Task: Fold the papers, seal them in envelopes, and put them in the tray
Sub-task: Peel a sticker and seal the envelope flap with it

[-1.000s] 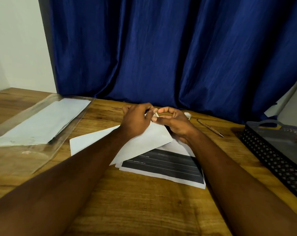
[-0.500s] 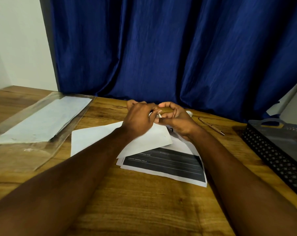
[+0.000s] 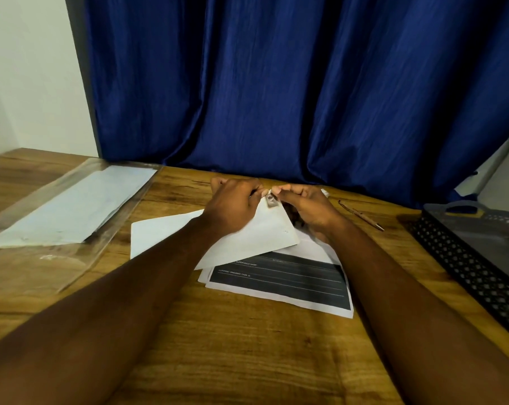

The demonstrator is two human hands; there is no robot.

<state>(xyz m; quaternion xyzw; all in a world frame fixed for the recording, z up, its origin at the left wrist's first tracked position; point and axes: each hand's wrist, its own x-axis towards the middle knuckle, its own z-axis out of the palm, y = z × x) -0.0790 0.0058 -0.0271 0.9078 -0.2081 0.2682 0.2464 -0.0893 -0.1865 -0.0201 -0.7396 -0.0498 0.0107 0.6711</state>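
A white envelope [image 3: 247,238] lies tilted on the wooden table, partly over a printed paper [image 3: 279,282] with a dark form block. My left hand [image 3: 232,207] and my right hand [image 3: 308,207] meet at the envelope's far corner. Both pinch a small whitish strip [image 3: 271,200] there, fingertips nearly touching. The envelope's flap is hidden behind my hands. A black mesh tray [image 3: 463,267] stands at the right edge.
A clear plastic sleeve with a stack of white envelopes [image 3: 75,206] lies at the left. A pen [image 3: 361,214] lies right of my hands. A blue curtain [image 3: 276,83] hangs right behind the table's far edge.
My hands have stayed together at the envelope's far corner with only small finger shifts. The small strip shows more plainly between the fingertips.
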